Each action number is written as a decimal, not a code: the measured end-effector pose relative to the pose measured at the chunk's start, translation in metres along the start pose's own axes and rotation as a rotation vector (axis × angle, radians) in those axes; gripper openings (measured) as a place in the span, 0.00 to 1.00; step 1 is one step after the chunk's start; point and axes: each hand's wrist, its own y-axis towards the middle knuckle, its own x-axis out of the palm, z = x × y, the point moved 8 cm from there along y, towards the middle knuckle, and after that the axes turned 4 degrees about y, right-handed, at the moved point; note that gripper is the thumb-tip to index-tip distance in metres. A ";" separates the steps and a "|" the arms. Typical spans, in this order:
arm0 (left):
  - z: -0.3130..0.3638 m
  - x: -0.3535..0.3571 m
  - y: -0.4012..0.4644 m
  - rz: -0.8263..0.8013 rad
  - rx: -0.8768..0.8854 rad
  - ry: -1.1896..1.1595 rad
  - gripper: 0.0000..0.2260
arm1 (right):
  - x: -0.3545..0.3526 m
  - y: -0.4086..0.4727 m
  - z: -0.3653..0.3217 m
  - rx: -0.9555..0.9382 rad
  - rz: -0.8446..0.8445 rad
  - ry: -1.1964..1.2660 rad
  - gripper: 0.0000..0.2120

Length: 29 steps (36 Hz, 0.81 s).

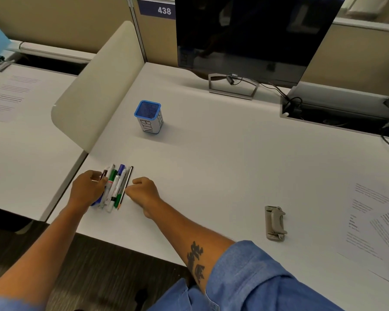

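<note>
A bundle of pens, markers and a pencil [116, 187] lies side by side on the white desk [211, 158] near its front left corner. My left hand [85, 189] curls round the left side of the bundle, thumb on top. My right hand [144, 190] is a loose fist on the desk, its knuckles against the pencil on the bundle's right side, holding nothing. A blue mesh cup [152, 125] wrapped in paper marked BIN stands upright farther back, apart from both hands, with nothing visible inside.
A grey hole punch [275, 223] lies to the right, with printed sheets [377, 223] beyond it. A dark monitor [245, 34] stands at the back, cables and a cable tray [323, 113] to its right. A beige divider [99, 86] borders the desk's left edge.
</note>
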 end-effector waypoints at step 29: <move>0.179 0.069 -0.088 0.126 0.389 0.247 0.37 | -0.198 -0.073 -0.030 -0.587 0.317 -1.092 0.42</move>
